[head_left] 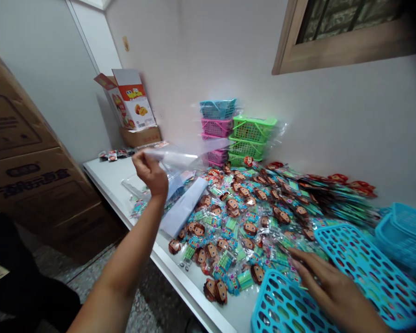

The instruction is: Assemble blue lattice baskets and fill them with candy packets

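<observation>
Head view, landmark: pkt pile (230, 217), loose clear pkts w/ cartoon heads & green sticks, on white table (102, 171).
L hand (150, 175): raised L of pile; fingers closed, gripping clear film.
Clear film (180, 158): hangs off L hand, extends twd pile's rear L.
R hand (326, 282): low over pile's near R side, fingers extended; can't tell if holding a pkt.
Front blue basket (284, 296): pile's near R edge, just beside R hand.
Rear blue basket (357, 261): R of pile, other side of R hand.
Pale bundle (184, 208): flat, against pile's L edge.
Pink baskets (217, 127), green baskets (252, 130): stacked behind pile.
Fruit carton (137, 104): flaps up, well apart, rear L of pile.
</observation>
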A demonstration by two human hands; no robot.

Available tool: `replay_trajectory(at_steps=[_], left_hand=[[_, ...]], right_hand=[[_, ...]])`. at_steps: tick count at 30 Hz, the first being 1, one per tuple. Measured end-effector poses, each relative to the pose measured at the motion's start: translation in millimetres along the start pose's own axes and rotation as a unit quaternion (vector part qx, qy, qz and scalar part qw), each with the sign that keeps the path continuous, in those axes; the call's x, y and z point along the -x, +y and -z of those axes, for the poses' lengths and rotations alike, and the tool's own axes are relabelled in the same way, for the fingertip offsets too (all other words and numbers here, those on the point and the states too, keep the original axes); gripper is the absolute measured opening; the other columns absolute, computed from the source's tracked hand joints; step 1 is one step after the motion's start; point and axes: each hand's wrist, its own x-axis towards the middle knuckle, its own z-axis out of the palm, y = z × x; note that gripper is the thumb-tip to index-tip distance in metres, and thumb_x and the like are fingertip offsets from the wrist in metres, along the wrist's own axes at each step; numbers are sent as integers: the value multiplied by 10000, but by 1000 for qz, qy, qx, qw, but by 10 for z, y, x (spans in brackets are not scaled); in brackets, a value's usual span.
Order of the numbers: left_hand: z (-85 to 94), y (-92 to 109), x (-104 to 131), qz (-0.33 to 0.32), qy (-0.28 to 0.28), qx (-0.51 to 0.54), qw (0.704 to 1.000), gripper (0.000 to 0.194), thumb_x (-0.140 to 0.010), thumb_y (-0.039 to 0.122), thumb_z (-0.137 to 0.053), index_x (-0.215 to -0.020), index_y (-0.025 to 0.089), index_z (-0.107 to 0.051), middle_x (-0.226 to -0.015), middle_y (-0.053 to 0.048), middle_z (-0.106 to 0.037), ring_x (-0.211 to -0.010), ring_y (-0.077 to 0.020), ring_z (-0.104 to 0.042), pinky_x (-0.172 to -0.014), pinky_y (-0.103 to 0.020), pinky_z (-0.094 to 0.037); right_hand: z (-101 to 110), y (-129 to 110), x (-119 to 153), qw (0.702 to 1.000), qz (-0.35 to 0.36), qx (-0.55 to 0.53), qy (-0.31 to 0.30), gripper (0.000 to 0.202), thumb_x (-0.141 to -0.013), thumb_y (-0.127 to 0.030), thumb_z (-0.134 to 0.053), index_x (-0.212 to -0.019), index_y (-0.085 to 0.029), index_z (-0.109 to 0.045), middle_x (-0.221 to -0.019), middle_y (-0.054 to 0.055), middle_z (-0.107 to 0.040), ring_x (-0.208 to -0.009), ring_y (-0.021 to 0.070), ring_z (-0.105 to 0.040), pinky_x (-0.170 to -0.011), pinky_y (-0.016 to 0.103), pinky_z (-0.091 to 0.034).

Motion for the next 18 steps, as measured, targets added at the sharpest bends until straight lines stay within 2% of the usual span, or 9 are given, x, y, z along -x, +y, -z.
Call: replay_trajectory(at_steps=[2, 4, 7, 9, 13, 15, 18], left_hand=[[187, -130, 314, 115, -4, 17, 993, 85, -891, 286, -454, -866, 205, -454, -870, -3, -573, -833, -117, -592, -809, -250, -472], [330, -233, 572, 197, -14, 39, 980, 81, -892, 292, -420, -877, 215, -443, -821, 8, -582, -751, -111, -596, -732, -247, -494], [462, -255, 840, 316, -44, 93, 943, 95, -876, 308, -427, -880, 223, -469, -796, 12, -601, -671, -102, -594, -658, -241, -510], [531, -173, 1001, 395, -83, 133, 905, 105, -852, 314, -469, -863, 221, -518, -803, -3, -628, -672, -110, -612, -645, -246, -525], [693, 98, 1423, 535, -183, 185, 804, 72, -777, 246, -576, -811, 209, -628, -727, -40, -659, -677, -145, -650, -616, -248, -553], [766, 224, 1635, 585, -217, 202, 754, 84, -768, 209, -580, -803, 212, -656, -695, -42, -662, -675, -153, -661, -637, -258, -571], [824, 361, 1832, 636, -252, 216, 697, 144, -799, 188, -534, -814, 222, -674, -770, -52, -693, -783, -164, -684, -737, -274, -584]], right_hand=[[-51, -194, -59, 999, 43, 2, -12, 363, -929, -407, -427, -1229, -267, -575, -1196, 46, -652, -1087, 239, -624, -900, 433, -545], [-109, -334, -111, 997, 70, 0, -24, 353, -934, -368, -432, -1248, -267, -558, -1208, 47, -644, -1102, 229, -614, -920, 429, -535], [-172, -455, -196, 997, 72, -7, -18, 363, -935, -355, -436, -1270, -257, -534, -1212, 65, -634, -1121, 232, -598, -935, 435, -521], [-181, -511, -269, 999, 45, -12, 7, 427, -924, -390, -457, -1325, -244, -475, -1262, 89, -593, -1171, 251, -559, -956, 456, -499], [-104, -634, -422, 997, -12, -15, 78, 800, -844, -489, -572, -1483, -217, -173, -1450, 144, -382, -1322, 314, -385, -1020, 522, -417], [-22, -707, -442, 996, 12, -19, 84, 866, -831, -476, -598, -1497, -227, -103, -1502, 135, -291, -1373, 317, -291, -1071, 533, -349], [114, -830, -323, 995, 69, -44, 54, 799, -860, -488, -559, -1491, -245, -134, -1512, 118, -273, -1384, 300, -268, -1098, 526, -307]])
